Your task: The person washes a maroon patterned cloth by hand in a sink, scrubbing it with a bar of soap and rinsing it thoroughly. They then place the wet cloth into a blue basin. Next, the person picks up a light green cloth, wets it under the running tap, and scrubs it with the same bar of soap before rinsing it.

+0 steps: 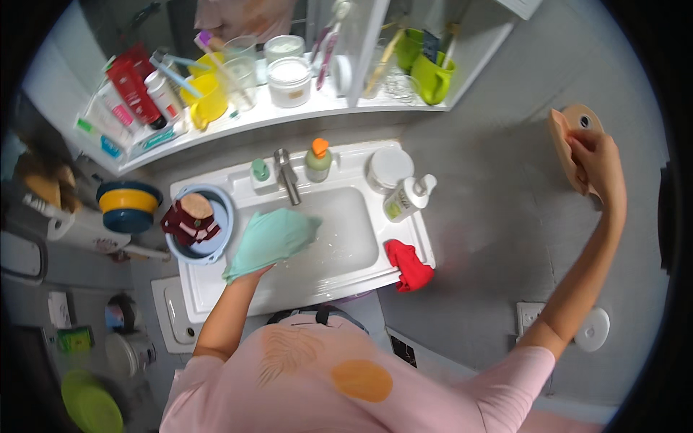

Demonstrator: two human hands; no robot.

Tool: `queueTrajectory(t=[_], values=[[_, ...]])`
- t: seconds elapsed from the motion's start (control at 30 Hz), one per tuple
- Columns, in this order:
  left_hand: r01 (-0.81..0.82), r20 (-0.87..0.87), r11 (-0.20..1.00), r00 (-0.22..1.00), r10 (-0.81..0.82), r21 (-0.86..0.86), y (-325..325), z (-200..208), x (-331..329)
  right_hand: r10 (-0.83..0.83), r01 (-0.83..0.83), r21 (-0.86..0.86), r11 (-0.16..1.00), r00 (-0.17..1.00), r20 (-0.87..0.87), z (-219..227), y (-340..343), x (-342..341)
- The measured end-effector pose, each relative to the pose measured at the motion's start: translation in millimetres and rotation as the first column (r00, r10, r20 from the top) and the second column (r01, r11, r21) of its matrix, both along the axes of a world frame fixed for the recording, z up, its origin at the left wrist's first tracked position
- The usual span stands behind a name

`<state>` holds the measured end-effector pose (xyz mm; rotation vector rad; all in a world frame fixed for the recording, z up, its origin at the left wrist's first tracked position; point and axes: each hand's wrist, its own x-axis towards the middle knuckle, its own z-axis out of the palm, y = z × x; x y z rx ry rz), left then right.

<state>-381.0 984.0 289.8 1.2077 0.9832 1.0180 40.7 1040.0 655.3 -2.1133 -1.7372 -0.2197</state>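
Observation:
Over the left part of the white sink (346, 278), a damp-looking mint-green cloth (271, 238) is draped across my left hand (266, 271). The cloth hides nearly all of that hand's fingers; only its edge shows below the fabric. My right arm reaches far out to the right wall. There my right hand (603, 162) has its fingers closed on the tilted-out front flap of a peach-coloured wall-mounted box (585, 117). What lies inside the box cannot be seen.
A light-blue basin (225, 229) with maroon cloth sits on the sink's left side. Near the tap (287, 175) stand a green pump bottle (317, 162), a white pump bottle (406, 200) and a round white tub (390, 170). A red cloth (410, 267) hangs over the right front edge.

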Motion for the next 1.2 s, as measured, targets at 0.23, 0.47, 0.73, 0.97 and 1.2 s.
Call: queueTrajectory(t=[0.23,0.47,0.73,0.97,1.2], values=[[0.077,-0.150,0.978,0.988,-0.047,0.195,-8.1,81.1,20.5,0.242,-0.207,-0.143,0.968,0.922,0.303,3.1,10.8,22.5],[0.002,0.664,1.000,0.748,0.011,-0.019,-7.4,34.6,19.2,-0.230,0.186,0.161,0.969,0.914,0.333,-10.7,7.4,-2.2],[0.083,0.885,0.983,0.452,0.111,-0.166,-2.3,9.3,22.8,0.380,-0.669,-0.019,0.743,0.445,-0.811,-176.8,-65.3,-175.1],[-0.139,0.770,0.888,0.452,0.451,-0.438,-4.4,2.6,28.0,0.800,-0.846,0.060,0.530,0.476,-0.365,-312.2,-87.6,-274.9],[-0.355,0.653,0.933,0.693,0.306,-0.060,-4.4,3.9,13.5,0.725,-0.801,-0.004,0.599,0.544,-0.423,-332.7,-78.2,-280.5]])
